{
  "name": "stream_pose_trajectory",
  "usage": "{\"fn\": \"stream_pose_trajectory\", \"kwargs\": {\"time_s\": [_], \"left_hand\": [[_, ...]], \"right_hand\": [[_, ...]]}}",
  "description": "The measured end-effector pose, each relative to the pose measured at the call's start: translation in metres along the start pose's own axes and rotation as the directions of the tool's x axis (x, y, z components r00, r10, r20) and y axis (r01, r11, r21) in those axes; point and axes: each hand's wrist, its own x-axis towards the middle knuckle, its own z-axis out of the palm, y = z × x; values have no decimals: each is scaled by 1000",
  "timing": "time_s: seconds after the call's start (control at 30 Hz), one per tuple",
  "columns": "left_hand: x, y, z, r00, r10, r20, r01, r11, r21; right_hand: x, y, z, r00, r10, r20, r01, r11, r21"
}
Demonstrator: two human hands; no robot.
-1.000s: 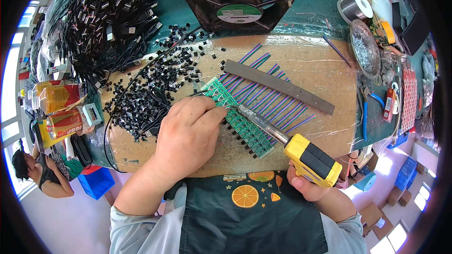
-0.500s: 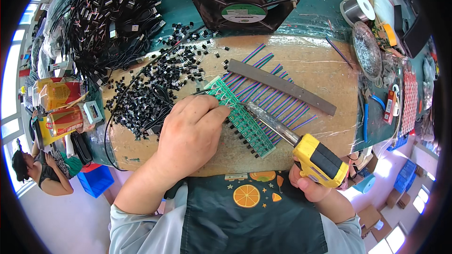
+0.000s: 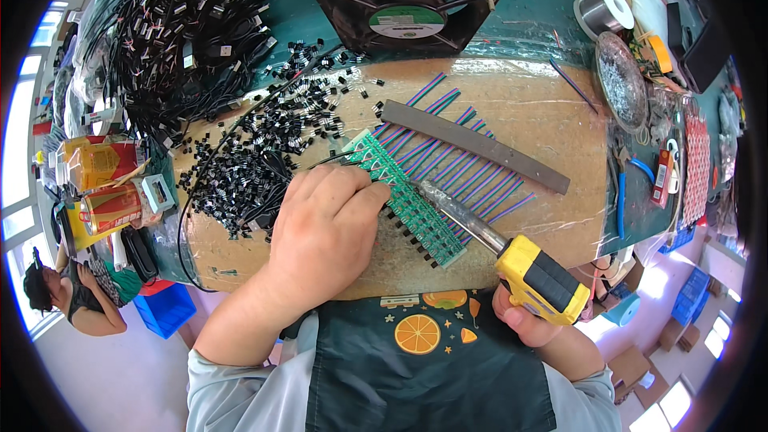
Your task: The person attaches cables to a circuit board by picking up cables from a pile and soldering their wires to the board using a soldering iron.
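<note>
My left hand [image 3: 324, 232] is closed in a pinch at the near left edge of a green circuit board [image 3: 412, 204]. Its fingertips hide what they grip; a thin black cable [image 3: 324, 162] runs beside the knuckles to the board. Wrapped round the yellow and black handle of a soldering iron [image 3: 544, 278] is my right hand [image 3: 524, 320]. The iron's metal barrel slants up left, with its tip at the board's middle; contact cannot be made out. Striped wires [image 3: 480, 184] fan out from the board's far side, and small black parts line its near edge.
A grey-brown bar [image 3: 476, 146] lies across the wires. Loose black components [image 3: 240, 160] are heaped at left, below bundled black cables [image 3: 192, 40]. A fan [image 3: 404, 4] stands behind. At right are a solder spool [image 3: 606, 12], a dish [image 3: 622, 84] and blue-handled pliers [image 3: 622, 200].
The soldering iron has shifted slightly toward me, its tip moving a little down and right along the board. My left hand stays nearly in place.
</note>
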Motion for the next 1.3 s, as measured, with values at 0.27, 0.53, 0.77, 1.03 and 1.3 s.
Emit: {"fn": "stream_pose_trajectory", "kwargs": {"time_s": [0.27,0.53,0.77,1.03,1.3], "left_hand": [[-4,1,3,998,57,-8,-57,998,34],[-3,1,2,999,52,0,-52,999,13],[-4,0,4,999,51,-5,-51,999,0],[-3,1,3,999,50,-1,-50,999,2],[-4,1,3,999,54,5,-54,998,10]], "right_hand": [[6,-5,7,999,-24,-25,24,1000,-7],[7,-2,6,1000,-8,-4,8,999,-41],[9,-4,6,998,-56,4,56,995,-82],[5,-1,4,1000,-29,-7,29,1000,-8],[4,-1,3,999,-31,-19,32,999,32]]}}
